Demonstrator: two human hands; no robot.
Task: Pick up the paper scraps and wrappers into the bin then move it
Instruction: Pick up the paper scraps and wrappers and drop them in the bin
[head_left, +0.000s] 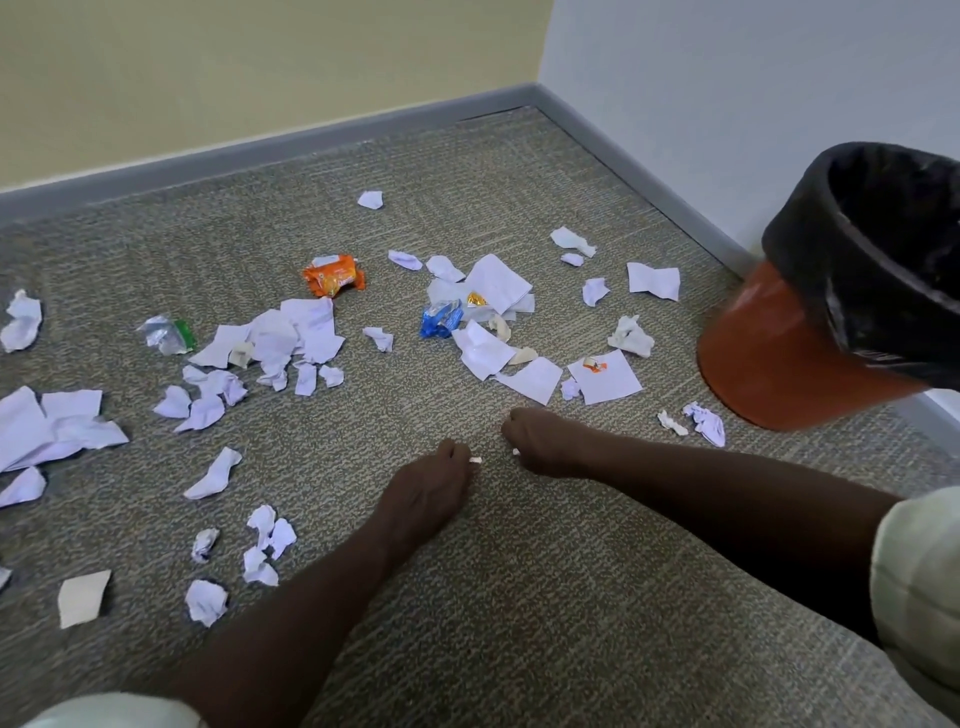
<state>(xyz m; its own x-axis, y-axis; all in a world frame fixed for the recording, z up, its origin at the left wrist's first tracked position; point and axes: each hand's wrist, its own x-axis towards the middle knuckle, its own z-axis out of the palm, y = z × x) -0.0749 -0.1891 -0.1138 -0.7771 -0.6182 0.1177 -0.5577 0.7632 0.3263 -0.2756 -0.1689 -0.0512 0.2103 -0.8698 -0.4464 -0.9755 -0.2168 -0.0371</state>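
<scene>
While curled low over the carpet (519, 597), left hand (423, 499) pinching a tiny white scrap (475, 460) at the fingertips, right hand (545, 441) close at 2 o'clock from it, fingers bunched around a small white bit (516, 452) showing at the near edge. Hands just apart, not touching. Pale sleeves (919, 582) at both forearms.

At 3 o'clock from the hands, against the white wall (727, 78): orange bin (769, 353), lined with a black bag (872, 249) folded over the rim, mouth looking tipped toward the camera in the wide-angle view. Inside mostly dark; contents hard to tell.

Across the carpet from 9 to 1 o'clock, loose paper scraps and wrappers. At 12 o'clock, a heap of white sheets (498, 283) with a blue wrapper (440, 318) on its 9 o'clock side and a small gold piece (475, 300) among them. At 11 o'clock, an orange wrapper (335, 278). Further toward 10 o'clock, a clear wrapper with a green end (169, 334) beside another cluster of torn paper (291, 338). At 1 o'clock, a square white sheet (610, 379) bearing a small orange fragment (594, 365). Between the right hand and the bin, two crumpled bits (704, 422). At 8 o'clock, several crumpled balls (205, 603) and a beige piece (83, 597).
</scene>
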